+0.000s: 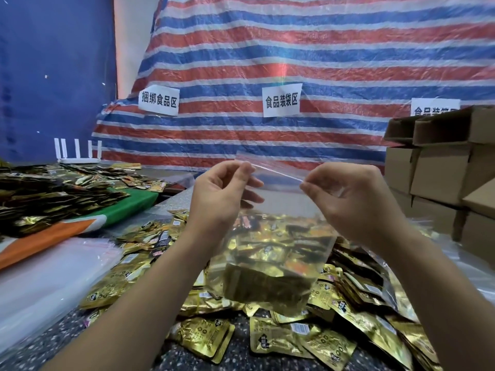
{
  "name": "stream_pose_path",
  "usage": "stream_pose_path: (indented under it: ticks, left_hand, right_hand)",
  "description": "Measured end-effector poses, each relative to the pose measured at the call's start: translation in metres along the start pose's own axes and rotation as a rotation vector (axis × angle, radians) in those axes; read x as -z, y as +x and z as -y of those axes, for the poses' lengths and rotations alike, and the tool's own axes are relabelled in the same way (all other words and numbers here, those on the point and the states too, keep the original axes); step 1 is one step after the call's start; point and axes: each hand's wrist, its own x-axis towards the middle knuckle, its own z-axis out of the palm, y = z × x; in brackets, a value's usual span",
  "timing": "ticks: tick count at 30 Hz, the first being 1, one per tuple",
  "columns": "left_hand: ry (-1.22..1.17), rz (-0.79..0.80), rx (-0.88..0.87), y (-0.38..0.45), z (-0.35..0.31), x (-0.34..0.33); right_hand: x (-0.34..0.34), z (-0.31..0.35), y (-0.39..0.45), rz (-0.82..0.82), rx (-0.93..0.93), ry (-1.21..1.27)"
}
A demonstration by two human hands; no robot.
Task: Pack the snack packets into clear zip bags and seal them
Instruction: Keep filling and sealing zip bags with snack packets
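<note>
Between both hands' fingers, left hand (223, 195) and right hand (353, 202) are pinching the zip bag (273, 236) top, snack packets (270, 259) hanging below.

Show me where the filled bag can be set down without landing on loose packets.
Bare speckled table shows at the near left, between the stack of empty clear bags and the gold packets. Elsewhere is crowded: packets under the filled zip bag, a dark packet heap far left, cardboard boxes right.

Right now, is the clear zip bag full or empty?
Partly full: gold snack packets fill the lower part of the clear plastic zip bag; its upper part is empty.
</note>
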Motion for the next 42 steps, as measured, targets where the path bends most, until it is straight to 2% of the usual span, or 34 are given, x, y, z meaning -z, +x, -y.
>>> stream_pose_path:
  ticks: [7, 14, 19, 24, 33, 42]
  left_hand:
    - [0.009, -0.008, 0.045, 0.001, 0.004, -0.008]
    - [0.037, 0.108, 0.028, 0.009, 0.016, -0.023]
    - [0.157, 0.18, -0.093, 0.017, 0.019, -0.03]
    - [0.206, 0.228, -0.112, 0.025, 0.024, -0.029]
    - [0.221, 0.25, -0.145, 0.039, 0.031, -0.035]
    - [0.293, 0.261, -0.264, 0.026, 0.02, -0.034]
  right_hand:
    - [-0.002, -0.001, 0.005, 0.052, -0.127, -0.083]
    - [-0.016, -0.003, 0.014, 0.152, -0.259, -0.104]
    - [-0.021, -0.011, 0.017, 0.127, -0.235, -0.041]
    - [-0.016, -0.022, 0.015, 0.149, -0.263, 0.055]
    - [-0.013, -0.025, 0.014, 0.11, -0.259, 0.034]
    - [-0.015, -0.008, 0.014, 0.104, -0.282, 0.102]
